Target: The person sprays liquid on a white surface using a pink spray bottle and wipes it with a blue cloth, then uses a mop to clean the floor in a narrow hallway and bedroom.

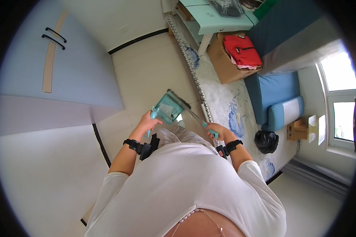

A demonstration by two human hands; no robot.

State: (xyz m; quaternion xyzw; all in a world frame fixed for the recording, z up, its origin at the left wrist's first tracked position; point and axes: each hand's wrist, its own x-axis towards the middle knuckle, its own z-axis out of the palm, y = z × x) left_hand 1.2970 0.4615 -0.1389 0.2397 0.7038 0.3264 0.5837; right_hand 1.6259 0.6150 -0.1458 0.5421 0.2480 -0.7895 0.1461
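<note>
My left hand (pixel 147 122) is closed around the light-blue handle of a teal plastic dustpan (pixel 175 116). Pale litter (pixel 166 108) and a small dark scrap lie in the pan, in front of my feet. In my right hand (pixel 218 131) is the grip of a broom (pixel 197 116) with a grey shaft and a teal end. The broom's dark-bristled head (pixel 178 99) lies across the pan's far right edge; whether the two touch I cannot tell.
A blue wardrobe (pixel 86 62) stands at left. Along the right runs a mattress (pixel 216 89) with a trimmed edge. On it are a cardboard box (pixel 218 63) holding red clothing (pixel 241 51), a folding table (pixel 225 25), blue cushions (pixel 273 91) and a black plastic bag (pixel 266 142). Tiled floor (pixel 148 68) lies between.
</note>
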